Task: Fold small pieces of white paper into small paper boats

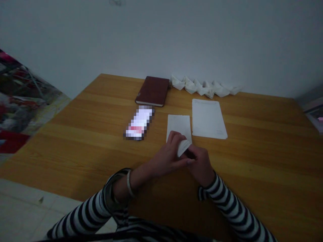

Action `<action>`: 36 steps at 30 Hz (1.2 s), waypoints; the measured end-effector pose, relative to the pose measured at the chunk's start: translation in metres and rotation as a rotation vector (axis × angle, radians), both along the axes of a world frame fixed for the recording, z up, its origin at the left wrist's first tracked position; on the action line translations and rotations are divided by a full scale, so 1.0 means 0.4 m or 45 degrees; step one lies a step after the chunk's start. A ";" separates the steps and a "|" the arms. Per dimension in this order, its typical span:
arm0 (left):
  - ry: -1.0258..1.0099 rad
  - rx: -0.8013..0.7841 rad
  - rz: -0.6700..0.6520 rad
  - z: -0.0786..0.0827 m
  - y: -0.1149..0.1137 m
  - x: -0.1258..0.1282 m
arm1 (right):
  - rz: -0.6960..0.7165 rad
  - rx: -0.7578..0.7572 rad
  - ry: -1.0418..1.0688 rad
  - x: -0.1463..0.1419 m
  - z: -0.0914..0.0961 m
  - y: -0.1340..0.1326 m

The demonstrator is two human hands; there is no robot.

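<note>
Between my two hands is a small folded piece of white paper (183,147). My left hand (174,153) closes round its left side, with the thumb stretched below toward the other hand. My right hand (200,163) pinches its right edge; those fingertips are partly hidden. Just beyond my hands a small lined sheet of paper (179,124) lies flat on the wooden table (83,134), its near end covered by my left hand. To its right is a larger stack of white paper (209,118).
A phone (139,122) with a lit, blurred screen lies left of the lined sheet. Behind it rests a dark red notebook (153,90). Several folded paper boats (202,87) stand in a row along the wall (161,40). Cluttered items (20,97) are on the floor at far left.
</note>
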State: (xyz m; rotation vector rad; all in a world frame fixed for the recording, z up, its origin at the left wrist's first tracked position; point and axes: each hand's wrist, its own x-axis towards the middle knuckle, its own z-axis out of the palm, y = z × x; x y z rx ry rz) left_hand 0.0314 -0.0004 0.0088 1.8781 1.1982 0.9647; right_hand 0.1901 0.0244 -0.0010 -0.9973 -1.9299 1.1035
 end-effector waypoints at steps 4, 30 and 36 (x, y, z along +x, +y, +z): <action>-0.078 0.028 -0.059 0.013 0.005 0.002 | -0.046 -0.061 0.120 -0.019 -0.005 -0.014; 0.797 -0.154 0.477 0.101 0.339 -0.161 | -0.451 0.027 0.137 -0.003 -0.058 0.039; 0.847 -0.150 0.543 0.072 0.462 -0.152 | -0.383 0.204 -0.044 -0.006 -0.064 0.042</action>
